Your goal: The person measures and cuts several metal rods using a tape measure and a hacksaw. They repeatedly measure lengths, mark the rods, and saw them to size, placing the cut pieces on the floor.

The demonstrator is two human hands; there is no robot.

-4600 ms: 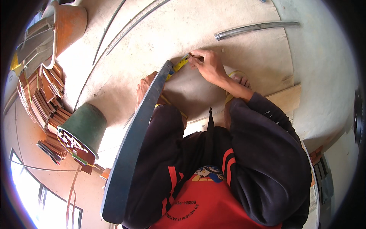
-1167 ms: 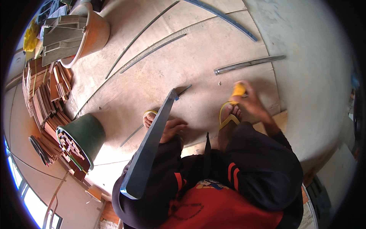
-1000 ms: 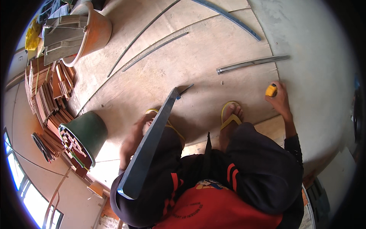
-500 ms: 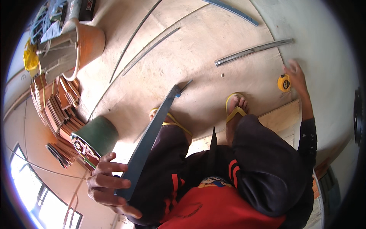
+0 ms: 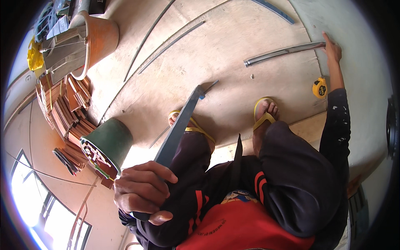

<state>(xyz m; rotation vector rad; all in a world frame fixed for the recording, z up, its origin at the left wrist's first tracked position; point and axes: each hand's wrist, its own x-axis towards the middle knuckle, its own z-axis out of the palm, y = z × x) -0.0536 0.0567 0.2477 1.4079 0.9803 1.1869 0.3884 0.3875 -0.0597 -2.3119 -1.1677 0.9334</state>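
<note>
Starting right up close, we get the red shirt (image 5: 250, 229), where dark printed lettering curves beside a cartoon picture (image 5: 241, 196), both partly lost in the folds. Just left of it, our left hand (image 5: 143, 189) is clamped on the near end of the blue-grey bar (image 5: 180, 127), fingers curled right over it! That bar slants away from us across the left leg, its far end out past the left foot, beside a short thin strip (image 5: 212, 86).

Two yellow-strapped sandals (image 5: 265, 120) sit in the middle, well apart. Over to the left we've got the green bucket (image 5: 111, 139), pale pieces inside, with stacked brown strips (image 5: 66, 106) behind it.

Out right, the yellow tape measure (image 5: 319, 88) lies on the floor near the right forearm, a dark label with lettering on its case. Farther on, our right hand (image 5: 332, 51) is at the right end of the shiny metal tube (image 5: 287, 53); whether the fingers have closed on it, we can't tell.

Deepest of all, we find the orange bucket (image 5: 103, 39) far left and, beyond it, a black box (image 5: 98, 6) showing a cut-off scrap of white lettering.
</note>
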